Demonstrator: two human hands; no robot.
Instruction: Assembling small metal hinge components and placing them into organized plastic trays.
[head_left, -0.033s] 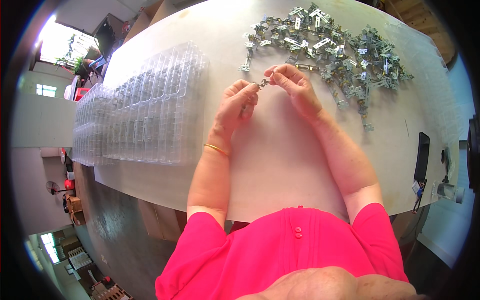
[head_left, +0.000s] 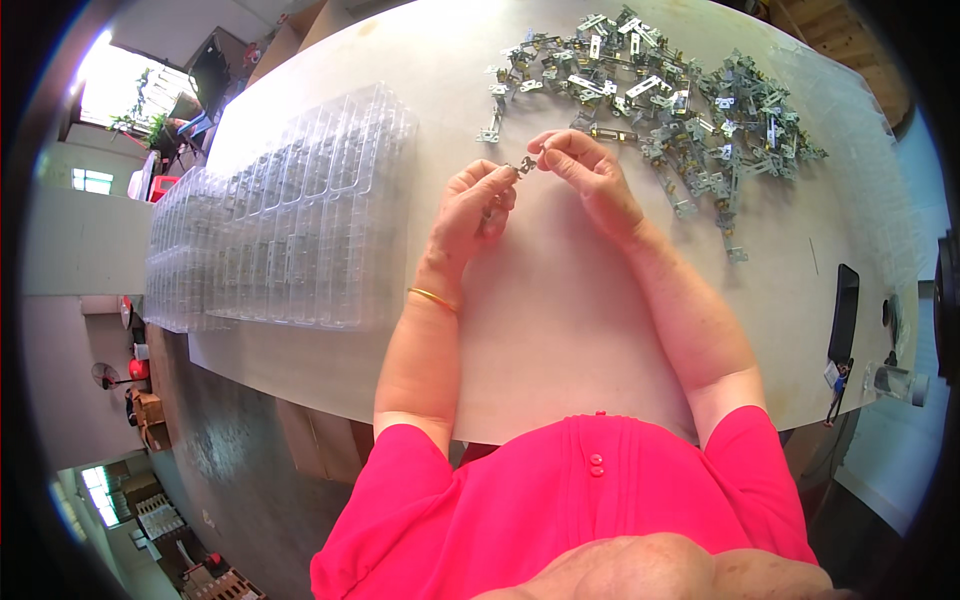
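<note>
My left hand (head_left: 473, 204) is closed around a small silvery metal fitting (head_left: 527, 164), whose end sticks out past the thumb and forefinger. Some of that piece is hidden inside the palm. Thumb and forefinger of my right hand (head_left: 590, 178) are pinched together right beside the protruding end. Whatever lies between those fingertips is too small to make out. Beyond my right hand spreads a loose pile of similar metal fittings (head_left: 650, 88), plate-like with holes and some brass-coloured parts.
Stacked clear plastic trays (head_left: 372, 250) with compartments stand on the white table (head_left: 560, 340) at left, metal pieces showing through. On the right lie a black flat object (head_left: 845, 312), a thin dark rod (head_left: 814, 256) and a transparent container (head_left: 897, 384) near the table's edge.
The fitting's protruding end has tilted slightly upward between my hands. Both hands stay almost where they were.
</note>
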